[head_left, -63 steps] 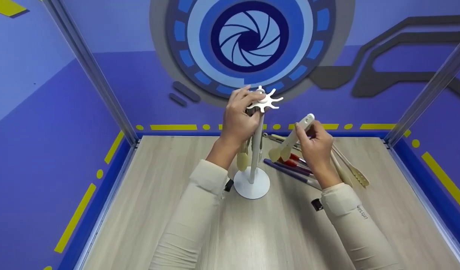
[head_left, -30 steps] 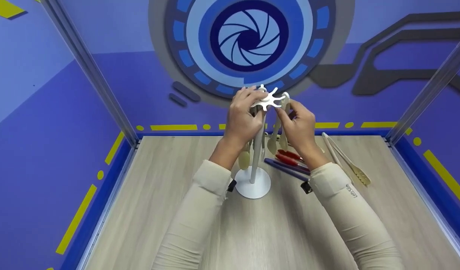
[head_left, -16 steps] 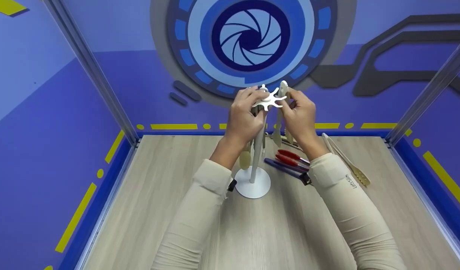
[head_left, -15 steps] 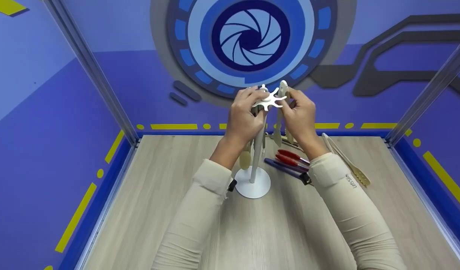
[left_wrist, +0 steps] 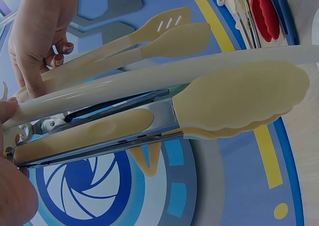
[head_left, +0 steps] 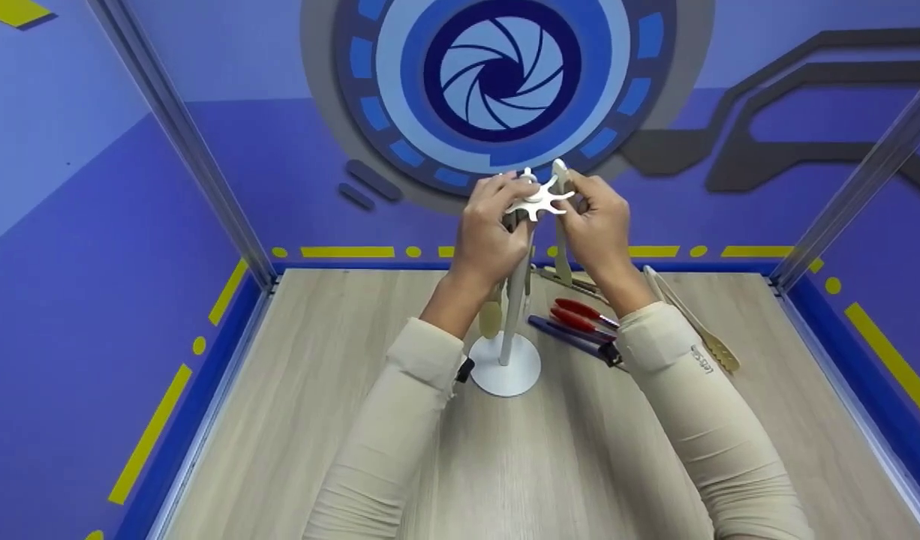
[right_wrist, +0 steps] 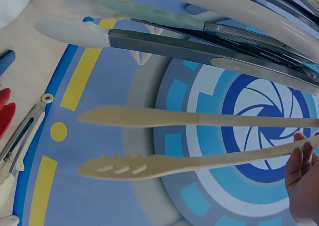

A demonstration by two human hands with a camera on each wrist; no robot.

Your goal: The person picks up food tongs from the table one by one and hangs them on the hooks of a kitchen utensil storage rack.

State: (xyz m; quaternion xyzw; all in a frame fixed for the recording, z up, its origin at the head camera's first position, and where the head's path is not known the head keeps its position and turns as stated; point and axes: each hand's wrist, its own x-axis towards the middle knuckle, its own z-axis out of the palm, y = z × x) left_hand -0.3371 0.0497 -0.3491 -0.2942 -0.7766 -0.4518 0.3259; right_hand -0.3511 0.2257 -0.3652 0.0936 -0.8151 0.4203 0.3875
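Observation:
In the head view, my left hand (head_left: 490,232) grips the top of a white stand (head_left: 515,300), fingers over its wheel of curved hooks (head_left: 539,202) and thumb below. My right hand (head_left: 599,221) pinches beige tongs (head_left: 562,259) near their top end, which overlaps the hooks on the right. Their two arms hang spread, one with a slotted head (right_wrist: 124,167). Metal tongs with cream scalloped heads (left_wrist: 239,96) hang beside the pole in the left wrist view. The right wrist view shows hanging tongs with pale tips (right_wrist: 75,32).
On the table right of the stand lie red-tipped tongs (head_left: 578,319), blue tongs (head_left: 565,334) and metal tongs (head_left: 569,281). Farther right lie beige tongs with a slotted head (head_left: 719,351). The stand's round base (head_left: 505,379) rests on the wood-look table (head_left: 355,420). Blue walls enclose it.
My right hand has carried the beige tongs left and up to the hooks, then raised their top end and shifted it slightly left. My left hand stays on the stand's top.

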